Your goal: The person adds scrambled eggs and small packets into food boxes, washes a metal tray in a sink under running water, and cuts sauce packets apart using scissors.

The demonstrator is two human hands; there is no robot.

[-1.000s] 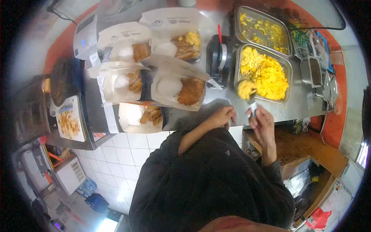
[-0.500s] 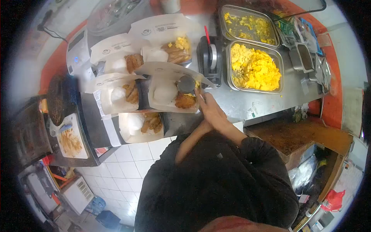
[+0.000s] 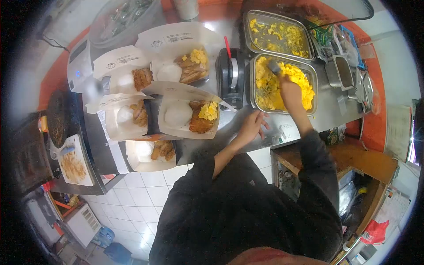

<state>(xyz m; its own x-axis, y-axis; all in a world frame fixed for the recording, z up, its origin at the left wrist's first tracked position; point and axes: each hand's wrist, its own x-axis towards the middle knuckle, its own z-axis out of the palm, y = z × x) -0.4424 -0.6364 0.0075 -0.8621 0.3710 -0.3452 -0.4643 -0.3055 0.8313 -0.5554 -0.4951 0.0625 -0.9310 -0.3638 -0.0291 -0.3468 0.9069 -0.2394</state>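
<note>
Scoop [image 3: 274, 67] is held at the egg [image 3: 304, 90] in the near tray [image 3: 315, 84], its head pointed toward the tray's far left corner, its long axis slanted back to the right hand [image 3: 291, 92]. The tray is set on a metal bench [image 3: 327, 117]; just behind it, a second tray [image 3: 276, 53] is scattered with egg. Left of the tray, past a black device [image 3: 229, 90], open boxes [image 3: 170, 130] of food are grouped; farther left and nearer, white tiles [image 3: 141, 192] are seen. The handle is clasped by the right hand. The left hand [image 3: 251, 128] is loosely opened, fingers parted, just in front of the tray.
</note>
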